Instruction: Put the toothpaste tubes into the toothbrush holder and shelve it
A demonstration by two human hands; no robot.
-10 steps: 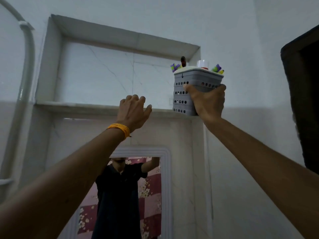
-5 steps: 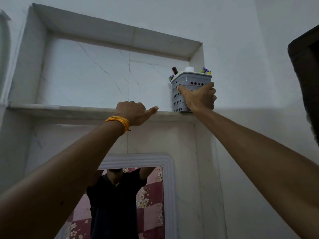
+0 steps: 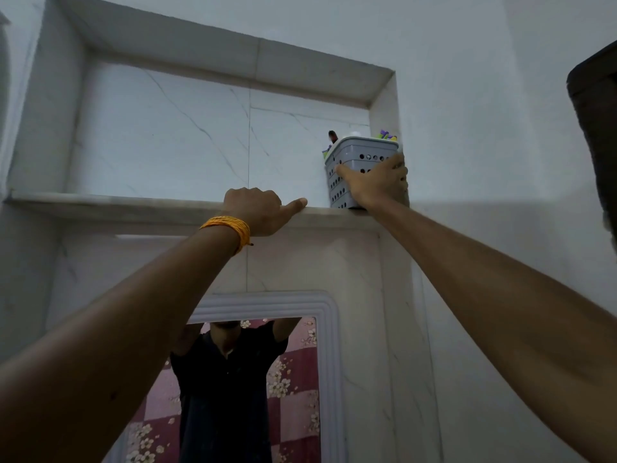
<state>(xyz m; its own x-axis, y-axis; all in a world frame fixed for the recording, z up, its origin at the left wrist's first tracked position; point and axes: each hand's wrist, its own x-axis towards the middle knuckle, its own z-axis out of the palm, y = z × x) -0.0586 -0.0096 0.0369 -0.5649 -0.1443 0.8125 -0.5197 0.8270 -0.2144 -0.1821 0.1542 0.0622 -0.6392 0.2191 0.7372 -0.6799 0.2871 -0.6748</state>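
A grey perforated toothbrush holder (image 3: pixel 347 162) stands on the marble shelf (image 3: pixel 133 205) in the right corner of a wall niche. Coloured brush tips and a white cap (image 3: pixel 355 134) poke above its rim; the toothpaste tubes cannot be made out. My right hand (image 3: pixel 377 182) wraps around the holder's front, thumb on its left side. My left hand (image 3: pixel 257 208), with an orange thread band at the wrist, is curled over the shelf's front edge, thumb stretched along the lip toward the holder.
The niche's right wall (image 3: pixel 384 108) is tight against the holder. A mirror (image 3: pixel 260 389) with a white frame hangs below the shelf and reflects a person in a dark shirt. A dark object (image 3: pixel 597 128) juts in at the right edge.
My right hand has pushed the holder from the shelf's front edge back and right into the niche corner. My left hand closed from loose fingers onto the shelf lip.
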